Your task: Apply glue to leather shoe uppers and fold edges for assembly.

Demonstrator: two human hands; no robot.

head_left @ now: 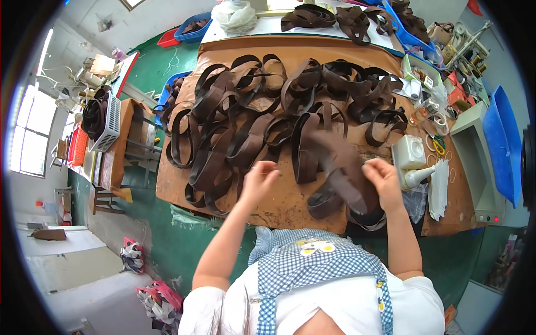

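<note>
Loops of dark brown strap (215,159) lie in a loose, overlapping heap across the brown-covered table (178,187). My right hand (385,181) is closed at the right front, its fingers pinching a brown strap (349,178) that is smeared by motion. More strap loops lie under and around that piece near the table's front edge. Above the front of the heap, my left hand (260,180) is closed with thumb and fingers together. Whether anything small is between its fingertips cannot be made out.
At the right stand a white square container (410,152), a white nozzle bottle (419,176), yellow-handled scissors (439,146) and a roll of clear tape (440,124). A blue tray (502,148) rises beyond them. More straps (307,18) lie on the white far table.
</note>
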